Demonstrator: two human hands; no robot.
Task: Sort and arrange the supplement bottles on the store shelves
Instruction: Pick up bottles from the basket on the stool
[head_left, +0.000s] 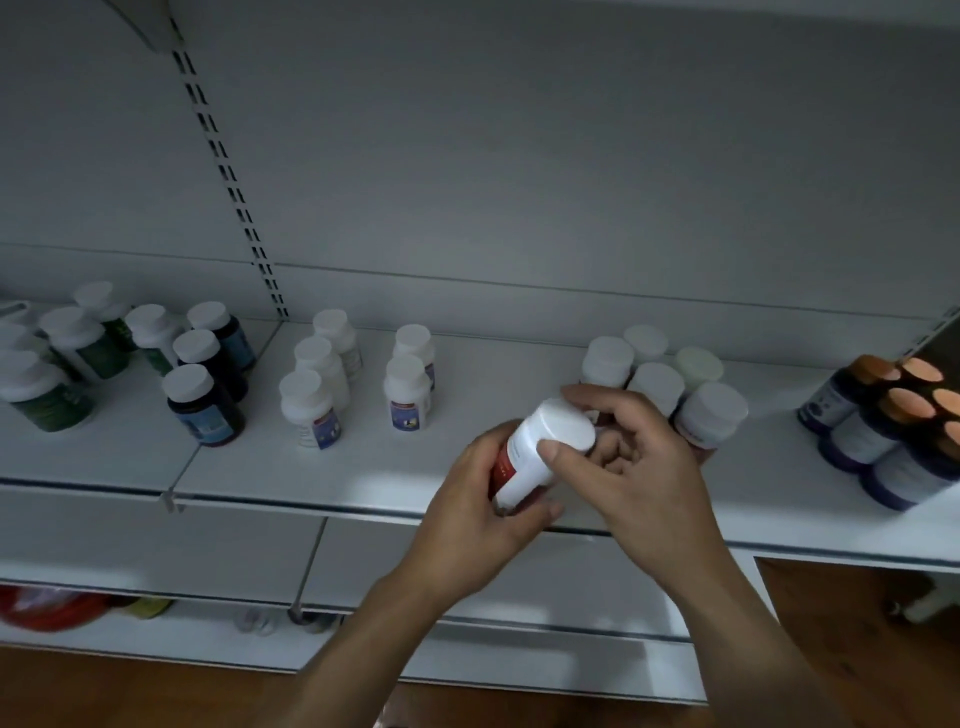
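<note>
Centre of the frame: a white supplement bottle (540, 447) with a red label, held tilted above the front edge of the shelf (311, 467), its cap (566, 423) toward the upper right, near a cluster of white-capped bottles (660, 384). The left hand (483, 519) closes its grip round the labelled body from below; the right hand (644, 467) pinches the cap rim between thumb and curled fingers. The smooth, rigid plastic is probably light and slippery, so the broad body offers the surer hold.
</note>
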